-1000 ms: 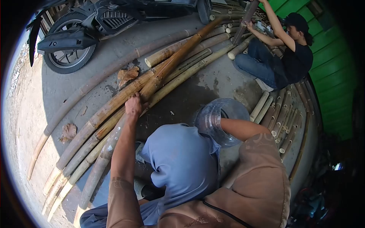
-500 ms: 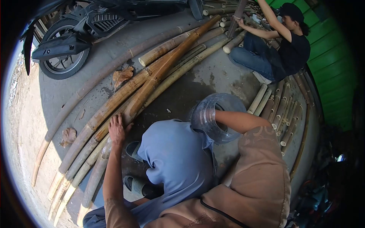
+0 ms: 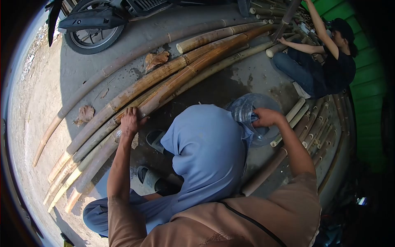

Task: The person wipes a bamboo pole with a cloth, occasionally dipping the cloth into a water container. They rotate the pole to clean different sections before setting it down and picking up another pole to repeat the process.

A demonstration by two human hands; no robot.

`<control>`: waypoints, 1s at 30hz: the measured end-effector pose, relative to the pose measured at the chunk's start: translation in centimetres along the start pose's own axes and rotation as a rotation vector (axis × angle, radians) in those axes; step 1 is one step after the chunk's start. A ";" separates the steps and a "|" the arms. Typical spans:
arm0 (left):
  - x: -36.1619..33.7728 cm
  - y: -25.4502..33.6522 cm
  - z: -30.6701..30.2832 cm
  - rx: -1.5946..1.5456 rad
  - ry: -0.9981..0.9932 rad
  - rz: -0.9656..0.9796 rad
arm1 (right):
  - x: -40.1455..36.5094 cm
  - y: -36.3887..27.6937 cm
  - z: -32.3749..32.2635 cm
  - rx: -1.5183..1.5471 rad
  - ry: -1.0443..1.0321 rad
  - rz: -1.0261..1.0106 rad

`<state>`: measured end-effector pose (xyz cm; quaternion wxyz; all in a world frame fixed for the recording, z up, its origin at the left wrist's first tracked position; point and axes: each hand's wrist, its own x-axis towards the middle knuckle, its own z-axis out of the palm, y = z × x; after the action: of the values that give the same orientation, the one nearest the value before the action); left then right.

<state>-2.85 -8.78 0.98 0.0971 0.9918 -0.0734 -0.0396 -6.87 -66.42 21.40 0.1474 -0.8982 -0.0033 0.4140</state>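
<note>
My left hand (image 3: 131, 120) lies over a wet brown bamboo pole (image 3: 181, 79), its fingers curled on the near part and the thumb apart. Several other bamboo poles lie alongside it on the floor. My right hand (image 3: 266, 117) is closed at the near side of a clear plastic tub (image 3: 267, 140), to the right of my knee. Something bluish-grey shows by its fingertips, too small and partly hidden to name. The tub looks like the cut part of a large water jug.
A motorbike (image 3: 94, 24) stands at the upper left. Dry leaves (image 3: 156, 61) lie between poles. A co-worker (image 3: 329, 61) sits at the upper right, holding an upright bamboo piece (image 3: 286, 20). Cut bamboo lengths (image 3: 314, 125) lie on the right, by a green wall (image 3: 372, 94).
My right hand has come up out of the tub to its near side. My left hand's fingers have curled more over the pole. The view has shifted, so the scene sits differently.
</note>
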 end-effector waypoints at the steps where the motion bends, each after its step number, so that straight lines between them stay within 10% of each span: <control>1: 1.2 0.4 -0.8 -0.001 0.005 0.006 | -0.5 -0.3 -0.9 -0.035 -0.003 0.010; 9: 7.2 1.3 0.3 -0.043 -0.037 -0.019 | -4.9 -2.9 -6.1 -0.139 0.408 -0.080; 18: 6.3 0.6 1.1 -0.073 0.028 0.017 | -4.2 -13.1 -13.8 -0.178 0.372 -0.212; 30: -2.2 -8.3 -0.5 0.059 -0.064 -0.152 | 21.4 -30.5 -13.7 -0.428 0.031 -0.540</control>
<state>-3.81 -0.32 -0.04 0.0623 0.9951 -0.0024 -0.0765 20.94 -38.07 22.05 0.0599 -0.8817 -0.3252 0.3365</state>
